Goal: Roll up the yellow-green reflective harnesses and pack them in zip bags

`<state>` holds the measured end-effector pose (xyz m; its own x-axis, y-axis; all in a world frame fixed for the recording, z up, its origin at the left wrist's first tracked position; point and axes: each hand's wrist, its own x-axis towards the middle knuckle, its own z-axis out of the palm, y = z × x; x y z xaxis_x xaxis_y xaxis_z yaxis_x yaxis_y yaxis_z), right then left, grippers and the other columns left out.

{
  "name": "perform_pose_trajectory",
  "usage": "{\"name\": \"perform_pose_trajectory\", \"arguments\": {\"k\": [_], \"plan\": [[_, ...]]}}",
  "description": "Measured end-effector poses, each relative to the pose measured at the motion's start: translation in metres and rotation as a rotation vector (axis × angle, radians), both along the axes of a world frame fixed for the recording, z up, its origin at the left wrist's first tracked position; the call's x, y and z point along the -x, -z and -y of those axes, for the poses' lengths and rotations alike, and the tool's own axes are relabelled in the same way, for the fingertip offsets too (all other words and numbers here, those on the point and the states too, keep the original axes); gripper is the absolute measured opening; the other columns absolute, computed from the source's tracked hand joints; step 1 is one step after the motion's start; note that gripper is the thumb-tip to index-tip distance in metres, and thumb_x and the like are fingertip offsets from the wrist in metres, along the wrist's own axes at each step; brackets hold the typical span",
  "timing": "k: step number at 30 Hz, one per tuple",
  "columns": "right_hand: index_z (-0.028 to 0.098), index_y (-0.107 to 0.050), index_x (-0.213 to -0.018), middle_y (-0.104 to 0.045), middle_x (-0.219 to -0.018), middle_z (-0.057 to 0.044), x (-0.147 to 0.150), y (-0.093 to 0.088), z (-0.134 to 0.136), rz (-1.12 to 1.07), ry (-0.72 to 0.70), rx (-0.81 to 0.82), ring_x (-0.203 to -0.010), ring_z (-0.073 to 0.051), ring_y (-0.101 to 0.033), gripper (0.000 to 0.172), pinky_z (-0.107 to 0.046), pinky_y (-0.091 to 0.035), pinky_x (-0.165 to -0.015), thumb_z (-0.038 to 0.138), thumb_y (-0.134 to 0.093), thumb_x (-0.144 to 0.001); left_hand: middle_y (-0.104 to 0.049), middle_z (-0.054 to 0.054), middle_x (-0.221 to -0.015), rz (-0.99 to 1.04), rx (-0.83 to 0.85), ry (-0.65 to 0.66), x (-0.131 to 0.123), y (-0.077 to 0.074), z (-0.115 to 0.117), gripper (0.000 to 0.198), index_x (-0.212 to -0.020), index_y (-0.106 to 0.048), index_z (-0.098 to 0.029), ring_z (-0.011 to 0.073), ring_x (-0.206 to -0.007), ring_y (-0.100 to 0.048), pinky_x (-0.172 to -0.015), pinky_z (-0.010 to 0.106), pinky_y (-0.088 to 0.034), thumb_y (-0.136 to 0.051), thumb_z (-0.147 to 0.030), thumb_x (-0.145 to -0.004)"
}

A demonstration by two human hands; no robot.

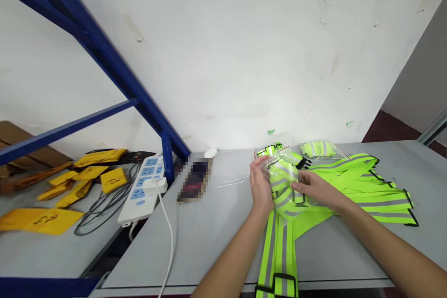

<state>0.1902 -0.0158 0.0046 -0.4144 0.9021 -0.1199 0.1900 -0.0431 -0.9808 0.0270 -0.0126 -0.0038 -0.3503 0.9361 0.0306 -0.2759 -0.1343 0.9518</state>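
Note:
Between my two hands is a clear plastic bag [282, 181] with a folded neon-yellow reflective strap inside. My left hand [261, 184] holds the bag's left edge, fingers closed near its opening. On the right side, my right hand [316, 188] grips the bag with thumb and fingers. Loose reflective straps [366, 195] with grey stripes and black buckles spread to the right and hang toward the front edge below the bag. Behind my hands lies another bagged strap [317, 149]. A further neon strap [269, 150] sits near the wall, partly hidden by the bag.
A power strip [141, 191] with a white plug and cable stands left on the grey table [206, 242]. A blurred phone-like object [194, 179] and a white round item [210, 153] lie near the wall. Yellow pieces [42, 220] lie beyond the blue metal frame [115, 67].

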Motion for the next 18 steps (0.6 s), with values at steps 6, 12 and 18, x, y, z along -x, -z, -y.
{"name": "perform_pose_trajectory", "arguments": {"k": [6, 12, 18], "plan": [[0.022, -0.062, -0.110, -0.069, -0.083, -0.003, 0.014, 0.003, 0.006, -0.050, 0.172, -0.117, -0.064, -0.018, -0.062, 0.047, -0.029, -0.049, -0.053, 0.057, -0.065, -0.079, -0.055, 0.009, -0.119, -0.495, -0.443, -0.149, 0.014, -0.004, -0.002, 0.046, -0.125, -0.046, -0.025, 0.0214, -0.107, -0.057, -0.093, 0.038, -0.047, -0.054, -0.050, -0.087], [0.026, -0.058, -0.115, -0.067, -0.115, -0.006, 0.010, 0.004, 0.002, -0.142, 0.276, -0.373, -0.104, -0.024, -0.063, 0.038, -0.036, -0.053, -0.084, 0.045, -0.065, -0.083, -0.051, 0.011, -0.126, -1.299, -0.655, -0.101, 0.032, -0.044, 0.005, 0.028, -0.103, -0.065, -0.027, 0.0293, -0.119, -0.042, -0.100, 0.046, -0.038, -0.069, -0.042, -0.080], [0.023, -0.054, -0.120, -0.066, -0.117, -0.008, 0.008, 0.022, -0.005, -0.089, 0.251, -0.473, -0.106, -0.026, -0.062, 0.040, -0.042, -0.051, -0.089, 0.041, -0.063, -0.085, -0.055, 0.007, -0.128, -1.287, -0.711, 0.117, 0.027, -0.059, 0.004, 0.014, -0.096, -0.072, -0.028, 0.0258, -0.118, -0.041, -0.090, 0.039, -0.046, -0.063, -0.034, -0.086]]}}
